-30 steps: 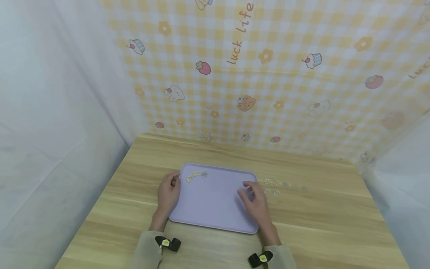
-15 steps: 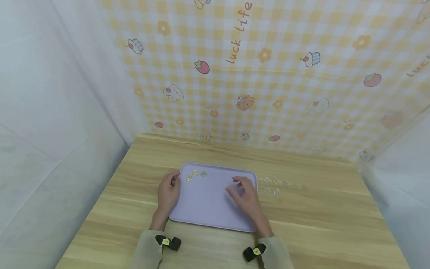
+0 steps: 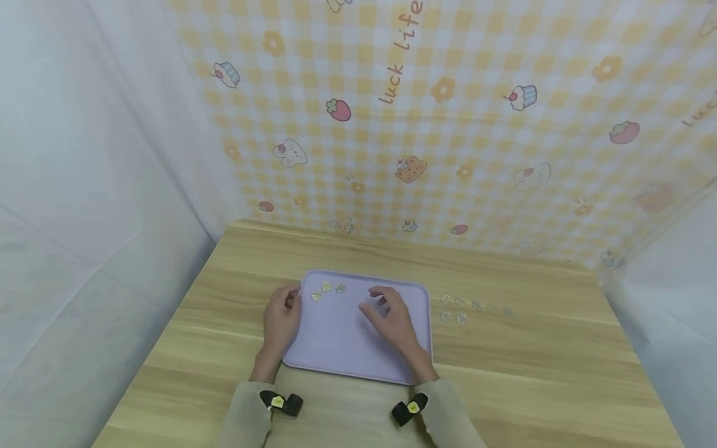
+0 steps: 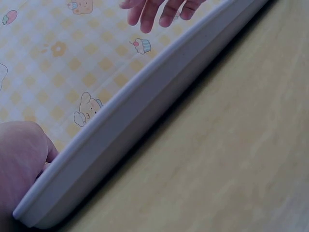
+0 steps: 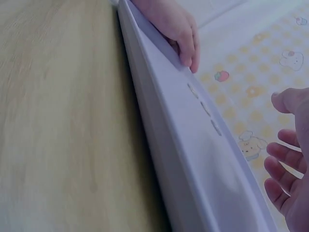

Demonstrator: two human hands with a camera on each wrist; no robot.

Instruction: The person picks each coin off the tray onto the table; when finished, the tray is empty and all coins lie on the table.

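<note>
My left hand (image 3: 282,318) holds the left edge of a pale purple rectangular tray (image 3: 347,336), its thumb and fingers at the rim. In the left wrist view, part of that hand (image 4: 21,157) overlaps the tray's raised rim. Three small see-through round discs (image 3: 327,287), with a yellowish or greenish tint, lie flat near the tray's far left corner. Over the right half of the tray hovers my right hand (image 3: 394,320), thumb and fingers apart and loosely curved. In the right wrist view, that hand (image 5: 292,159) shows nothing between its fingers.
Several clear round discs (image 3: 461,318) lie on the wooden table (image 3: 532,367) to the right of the tray, in two loose rows. A yellow checked cloth (image 3: 370,143) hangs behind the table, with white cloth (image 3: 73,186) on the left side.
My right hand has moved left, from the tray's right edge to farther over its surface. My left hand, the tray and the discs have stayed in place.
</note>
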